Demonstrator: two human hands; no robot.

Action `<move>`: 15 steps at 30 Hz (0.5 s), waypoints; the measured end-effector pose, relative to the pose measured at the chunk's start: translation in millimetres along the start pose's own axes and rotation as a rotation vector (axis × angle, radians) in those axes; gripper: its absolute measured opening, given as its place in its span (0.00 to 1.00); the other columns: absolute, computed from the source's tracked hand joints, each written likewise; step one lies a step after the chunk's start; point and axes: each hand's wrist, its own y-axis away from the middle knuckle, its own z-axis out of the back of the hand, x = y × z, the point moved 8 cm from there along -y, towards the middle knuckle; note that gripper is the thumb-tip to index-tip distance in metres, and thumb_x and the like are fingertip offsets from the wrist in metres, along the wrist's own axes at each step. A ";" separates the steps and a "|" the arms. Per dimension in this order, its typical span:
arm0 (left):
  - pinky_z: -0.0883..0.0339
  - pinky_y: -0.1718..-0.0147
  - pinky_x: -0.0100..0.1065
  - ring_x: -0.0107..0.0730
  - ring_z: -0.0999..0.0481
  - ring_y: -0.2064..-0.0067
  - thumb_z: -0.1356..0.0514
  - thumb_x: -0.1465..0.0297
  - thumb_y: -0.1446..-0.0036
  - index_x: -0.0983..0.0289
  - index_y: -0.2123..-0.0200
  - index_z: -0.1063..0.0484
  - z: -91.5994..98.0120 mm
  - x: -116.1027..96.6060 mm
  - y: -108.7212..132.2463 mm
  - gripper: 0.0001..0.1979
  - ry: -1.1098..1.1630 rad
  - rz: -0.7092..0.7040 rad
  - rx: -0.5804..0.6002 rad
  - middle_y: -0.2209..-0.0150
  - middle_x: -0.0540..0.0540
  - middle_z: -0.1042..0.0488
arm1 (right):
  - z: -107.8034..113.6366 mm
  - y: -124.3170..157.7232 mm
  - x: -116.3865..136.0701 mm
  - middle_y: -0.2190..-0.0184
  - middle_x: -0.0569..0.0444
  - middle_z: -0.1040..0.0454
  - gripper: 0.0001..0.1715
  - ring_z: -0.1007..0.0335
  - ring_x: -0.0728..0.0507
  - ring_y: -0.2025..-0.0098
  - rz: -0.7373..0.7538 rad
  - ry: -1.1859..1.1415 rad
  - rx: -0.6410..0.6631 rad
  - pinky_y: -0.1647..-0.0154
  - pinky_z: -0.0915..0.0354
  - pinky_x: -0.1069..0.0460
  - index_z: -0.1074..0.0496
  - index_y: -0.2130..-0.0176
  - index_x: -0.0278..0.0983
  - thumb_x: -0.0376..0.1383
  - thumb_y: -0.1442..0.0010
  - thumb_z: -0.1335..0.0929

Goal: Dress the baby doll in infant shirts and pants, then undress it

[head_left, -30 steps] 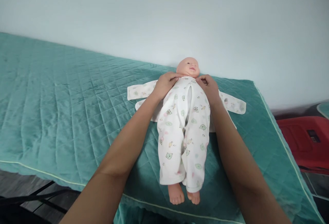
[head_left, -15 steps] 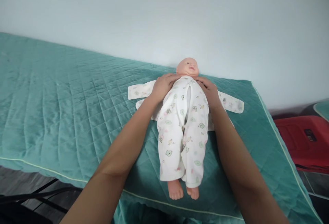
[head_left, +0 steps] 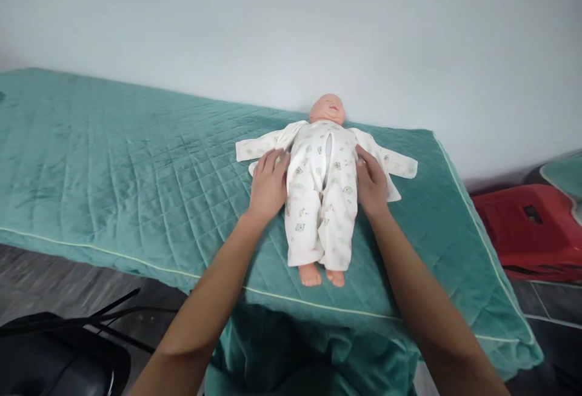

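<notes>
A baby doll (head_left: 328,108) lies on its back on the green quilted bedspread (head_left: 159,171), its head by the wall and its bare feet toward me. White printed baby trousers (head_left: 322,202) cover its legs and reach up to its chest. Spread out beneath is a white baby shirt (head_left: 264,144) with both sleeves stretched sideways. My left hand (head_left: 269,185) rests beside the trousers at the doll's hip, fingers extended over the shirt's edge. On the other side, my right hand (head_left: 371,181) lies against the trousers, its fingers loosely bent and apart. Neither hand appears to grip anything.
A pale wall (head_left: 204,26) runs along the far edge of the bed. To the right, below bed level, stands a red plastic object (head_left: 530,226). At the lower left are a black chair (head_left: 59,353) and grey floor (head_left: 27,268).
Both hands have slid down from the doll's shoulders toward its hips, uncovering the shirt's shoulders and upper sleeves. My view has moved slightly back, so the doll looks smaller.
</notes>
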 end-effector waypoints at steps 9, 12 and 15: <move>0.29 0.48 0.40 0.36 0.27 0.49 0.44 0.75 0.37 0.58 0.48 0.31 36.9 -71.5 159.4 0.14 0.324 0.117 0.075 0.52 0.57 0.29 | -19.3 149.7 105.6 0.44 0.51 0.25 0.21 0.32 0.40 0.39 0.280 0.280 0.570 0.29 0.50 0.33 0.32 0.44 0.45 0.32 0.35 0.36; 0.29 0.48 0.43 0.39 0.28 0.48 0.43 0.77 0.39 0.59 0.48 0.33 32.9 -77.0 163.2 0.17 0.268 0.089 0.098 0.51 0.59 0.30 | -21.8 163.3 109.1 0.48 0.49 0.24 0.19 0.30 0.38 0.43 0.288 0.476 0.590 0.30 0.50 0.33 0.30 0.47 0.43 0.29 0.37 0.36; 0.29 0.49 0.44 0.40 0.27 0.50 0.45 0.78 0.39 0.61 0.50 0.33 29.2 -78.6 155.7 0.15 0.213 0.056 0.089 0.52 0.59 0.28 | -28.1 165.8 110.9 0.54 0.46 0.23 0.12 0.30 0.35 0.48 0.340 0.660 0.538 0.35 0.46 0.33 0.29 0.54 0.40 0.29 0.36 0.35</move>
